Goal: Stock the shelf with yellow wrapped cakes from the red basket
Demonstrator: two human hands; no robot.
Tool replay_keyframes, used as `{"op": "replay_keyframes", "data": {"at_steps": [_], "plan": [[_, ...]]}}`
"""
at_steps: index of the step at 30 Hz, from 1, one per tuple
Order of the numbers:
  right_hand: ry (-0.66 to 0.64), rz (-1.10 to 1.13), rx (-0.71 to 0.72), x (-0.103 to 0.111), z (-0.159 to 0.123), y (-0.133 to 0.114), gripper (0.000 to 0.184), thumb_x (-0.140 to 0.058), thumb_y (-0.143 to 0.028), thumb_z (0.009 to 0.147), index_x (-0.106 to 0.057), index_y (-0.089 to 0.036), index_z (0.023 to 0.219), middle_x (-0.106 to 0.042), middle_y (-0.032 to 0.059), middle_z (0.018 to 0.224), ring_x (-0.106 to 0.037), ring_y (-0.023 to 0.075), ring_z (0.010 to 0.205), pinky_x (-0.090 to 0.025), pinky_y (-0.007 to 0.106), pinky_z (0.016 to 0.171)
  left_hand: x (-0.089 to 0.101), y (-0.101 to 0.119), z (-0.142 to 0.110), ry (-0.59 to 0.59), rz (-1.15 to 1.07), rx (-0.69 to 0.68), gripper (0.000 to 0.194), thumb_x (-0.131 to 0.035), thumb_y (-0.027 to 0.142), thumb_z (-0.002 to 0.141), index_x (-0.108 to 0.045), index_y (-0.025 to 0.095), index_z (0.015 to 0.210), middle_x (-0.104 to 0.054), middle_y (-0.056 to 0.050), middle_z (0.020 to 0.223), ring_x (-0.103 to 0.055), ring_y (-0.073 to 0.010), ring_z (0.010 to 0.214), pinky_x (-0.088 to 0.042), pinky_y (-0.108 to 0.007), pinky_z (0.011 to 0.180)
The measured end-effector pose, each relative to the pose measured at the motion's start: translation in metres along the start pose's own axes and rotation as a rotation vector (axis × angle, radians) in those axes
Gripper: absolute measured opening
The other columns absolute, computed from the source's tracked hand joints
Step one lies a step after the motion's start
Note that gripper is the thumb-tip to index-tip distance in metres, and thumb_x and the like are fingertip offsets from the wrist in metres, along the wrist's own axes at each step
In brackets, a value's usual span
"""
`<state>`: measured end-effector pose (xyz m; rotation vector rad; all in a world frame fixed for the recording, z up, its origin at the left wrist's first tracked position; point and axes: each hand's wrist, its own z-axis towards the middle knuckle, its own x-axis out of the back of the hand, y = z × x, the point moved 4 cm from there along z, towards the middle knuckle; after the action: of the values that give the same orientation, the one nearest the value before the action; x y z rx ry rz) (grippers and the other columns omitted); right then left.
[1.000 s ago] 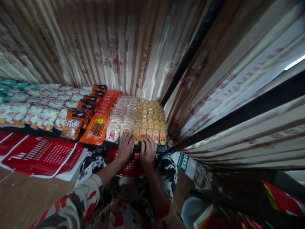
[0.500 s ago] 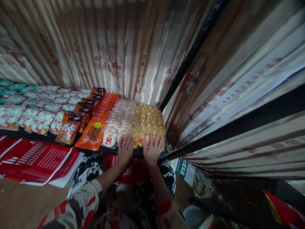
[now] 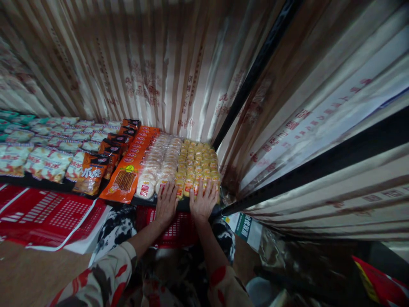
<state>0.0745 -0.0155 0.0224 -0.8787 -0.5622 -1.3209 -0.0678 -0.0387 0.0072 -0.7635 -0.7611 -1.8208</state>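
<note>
My left hand lies with its fingers stretched forward on the front of the white round packaged pastries, at their border with the yellow ones. Fingers spread, my right hand rests against the front row of small yellow packaged cakes. Both kinds sit in clear wrappers in tight rows at the right end of a dark shelf. Neither hand is wrapped round anything. To the left of the white pastries stand flat orange snack packets in a row.
Further left are brown-orange snack bags and pale blue-white bags. Behind hangs a striped printed sheet. A black metal post and a black rail stand at right. A red printed banner hangs below the shelf.
Both hands stay on the front of the rows, with only a slight shift of my right hand to the left. The camera view has moved very little.
</note>
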Motion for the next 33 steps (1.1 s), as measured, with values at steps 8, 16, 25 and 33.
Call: {"op": "replay_keyframes", "data": {"at_steps": [8, 16, 25, 33], "plan": [[0.029, 0.043, -0.011, 0.002, 0.0, -0.001, 0.05, -0.042, -0.04, 0.09, -0.043, -0.018, 0.135, -0.031, 0.0168, 0.145, -0.014, 0.0324, 0.137, -0.022, 0.059, 0.102, 0.004, 0.001, 0.003, 0.009, -0.003, 0.004, 0.042, -0.046, 0.022, 0.088, -0.045, 0.013, 0.13, -0.046, -0.014, 0.137, -0.026, -0.0251, 0.136, -0.026, -0.048, 0.109], [0.049, 0.055, 0.001, 0.003, 0.001, 0.001, 0.05, -0.041, -0.042, 0.09, -0.044, -0.016, 0.133, -0.033, 0.0176, 0.143, -0.017, 0.0325, 0.136, -0.023, 0.059, 0.102, 0.001, 0.009, 0.029, 0.018, -0.003, -0.005, 0.039, -0.043, 0.023, 0.09, -0.048, 0.012, 0.127, -0.048, -0.013, 0.135, -0.029, -0.0254, 0.135, -0.026, -0.046, 0.11], [0.05, 0.042, 0.005, 0.003, 0.0, 0.001, 0.051, -0.044, -0.041, 0.089, -0.045, -0.014, 0.133, -0.033, 0.0188, 0.143, -0.02, 0.0335, 0.134, -0.024, 0.059, 0.102, -0.008, 0.01, 0.033, -0.03, -0.018, -0.007, 0.047, -0.036, 0.019, 0.091, -0.036, 0.013, 0.137, -0.041, -0.012, 0.141, -0.023, -0.0219, 0.137, -0.024, -0.045, 0.111], [0.074, 0.039, 0.032, 0.001, 0.001, 0.004, 0.051, -0.041, -0.042, 0.089, -0.046, -0.015, 0.132, -0.032, 0.0173, 0.144, -0.022, 0.034, 0.134, -0.025, 0.058, 0.101, -0.007, 0.009, 0.031, 0.036, -0.026, -0.003, 0.047, -0.04, 0.02, 0.088, -0.04, 0.006, 0.133, -0.038, -0.018, 0.142, -0.019, -0.0257, 0.138, -0.026, -0.045, 0.11]]}}
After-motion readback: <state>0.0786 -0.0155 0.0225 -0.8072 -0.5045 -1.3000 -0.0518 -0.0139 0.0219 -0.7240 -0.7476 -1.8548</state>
